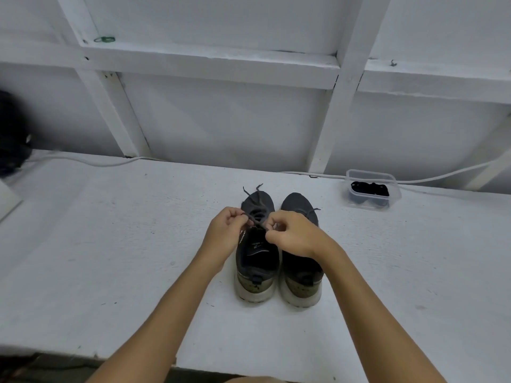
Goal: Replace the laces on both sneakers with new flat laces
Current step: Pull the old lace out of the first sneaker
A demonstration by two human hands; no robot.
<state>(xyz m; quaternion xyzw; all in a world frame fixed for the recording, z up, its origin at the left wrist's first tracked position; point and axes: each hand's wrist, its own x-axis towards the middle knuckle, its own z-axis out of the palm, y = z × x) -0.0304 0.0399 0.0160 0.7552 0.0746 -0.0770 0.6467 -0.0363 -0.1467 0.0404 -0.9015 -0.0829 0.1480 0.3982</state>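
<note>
white painted table point(110, 244), scuffed with small dark specks; white wall point(221, 120) behind with crossing white beams; white cable point(91, 161) along the back edge; green clip point(104, 39) on upper beam; blurred dark object point(12, 136) at far left

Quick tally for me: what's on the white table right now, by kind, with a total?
Sneakers: 2, the left sneaker and the right sneaker
Clear plastic containers: 1, the container with dark contents
White cables: 1, the cable along the back edge
Total: 4

Both the left hand and right hand pinch the left sneaker's lace.
</note>
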